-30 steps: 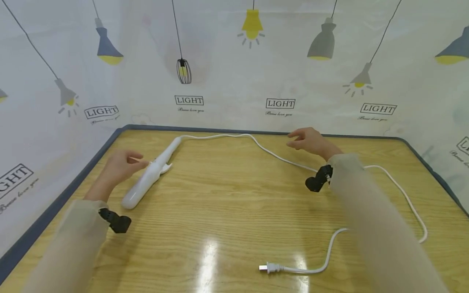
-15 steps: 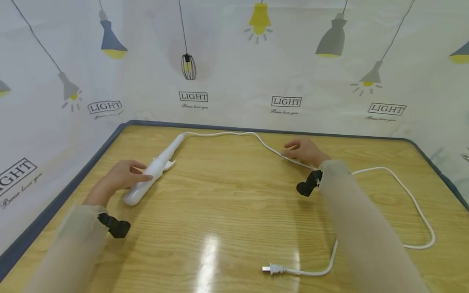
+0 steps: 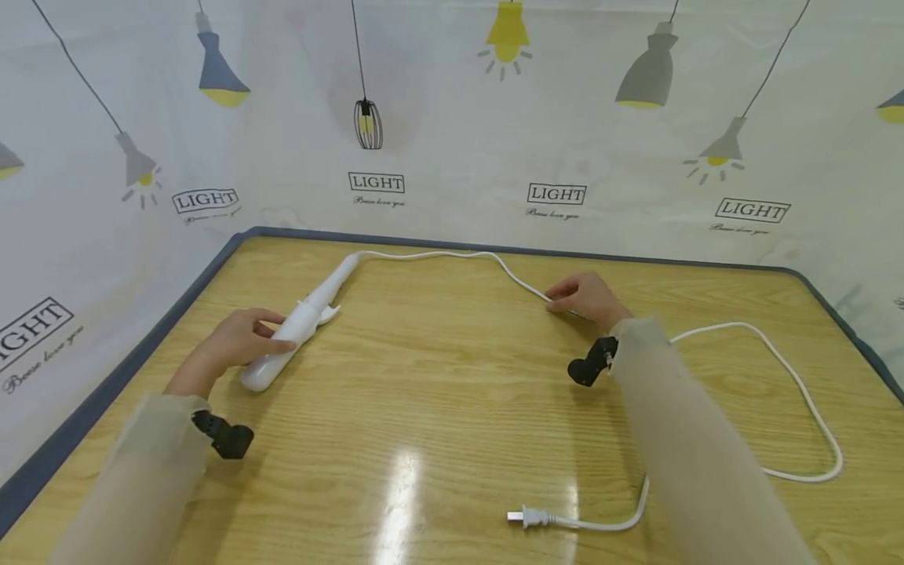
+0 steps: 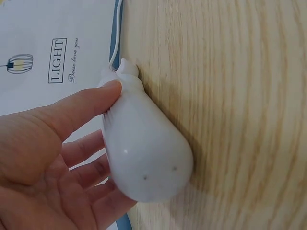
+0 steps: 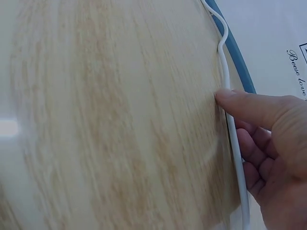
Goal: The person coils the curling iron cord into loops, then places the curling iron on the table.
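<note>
A white curling iron [image 3: 300,320], thick at its near end and thin where the cord leaves it, lies slanted at the left of the table. My left hand [image 3: 243,337] holds its thick barrel, thumb on one side and fingers round the other. In the left wrist view two small dark dots show on the rounded end of the curling iron [image 4: 148,143], and a lever juts out farther up. The white power cord [image 3: 431,255] runs along the far edge to my right hand [image 3: 585,298], which pinches it between thumb and fingers, as the right wrist view shows.
Past my right hand the cord loops across the right side of the table [image 3: 424,377], partly under the sleeve. Its two-prong plug [image 3: 530,517] lies near the front. Dark blue edging borders the table, and a white sheet [image 3: 452,118] printed with lamps stands behind.
My left hand has come down onto the curling iron's barrel and taken hold of it. My right hand has lowered to the cord and now pinches it. The head view has shifted slightly.
</note>
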`<state>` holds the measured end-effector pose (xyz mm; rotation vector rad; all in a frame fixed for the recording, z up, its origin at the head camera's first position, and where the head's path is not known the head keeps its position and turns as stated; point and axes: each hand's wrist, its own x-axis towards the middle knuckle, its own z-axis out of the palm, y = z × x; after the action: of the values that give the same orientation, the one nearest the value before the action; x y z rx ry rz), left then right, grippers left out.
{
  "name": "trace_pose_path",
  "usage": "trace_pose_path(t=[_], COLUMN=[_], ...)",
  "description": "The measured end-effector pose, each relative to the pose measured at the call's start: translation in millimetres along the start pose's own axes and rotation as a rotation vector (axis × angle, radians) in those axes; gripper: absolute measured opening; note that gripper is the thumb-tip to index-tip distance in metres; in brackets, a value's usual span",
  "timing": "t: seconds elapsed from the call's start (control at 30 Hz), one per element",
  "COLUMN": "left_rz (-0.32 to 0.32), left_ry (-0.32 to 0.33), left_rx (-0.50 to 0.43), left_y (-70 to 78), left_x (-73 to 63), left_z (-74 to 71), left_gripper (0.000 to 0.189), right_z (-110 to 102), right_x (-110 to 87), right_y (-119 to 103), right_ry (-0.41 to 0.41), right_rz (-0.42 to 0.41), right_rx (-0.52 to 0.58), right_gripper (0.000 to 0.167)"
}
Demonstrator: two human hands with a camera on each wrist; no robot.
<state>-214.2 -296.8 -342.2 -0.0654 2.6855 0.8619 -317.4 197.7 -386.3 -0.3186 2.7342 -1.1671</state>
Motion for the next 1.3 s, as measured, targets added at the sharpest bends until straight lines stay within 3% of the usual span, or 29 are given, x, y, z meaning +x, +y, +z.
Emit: trace_pose_path(t=[0.67,0.93,1.3], left_rz=[-0.005,0.014,0.066], left_ry=[0.000,-0.010,-0.031], left_rx=[-0.019,-0.019,-0.030], left_y=[-1.1,-1.9,7.5], left_x=[1.8,2.9,-1.2], left_z=[1.2,3.2,7.0], left_gripper=[0.071,0.070,0.068], right_z=[1,-3,-16], right_x=[-3.3,-10.7,-23.4], right_y=[-1,-1,5], right_ry=[0.062,0.035,-0.018], right_rz=[-0.031,0.012,0.000], right_rx=[-0.090,-0.092,-0.078], right_gripper=[0.021,0.021,0.022])
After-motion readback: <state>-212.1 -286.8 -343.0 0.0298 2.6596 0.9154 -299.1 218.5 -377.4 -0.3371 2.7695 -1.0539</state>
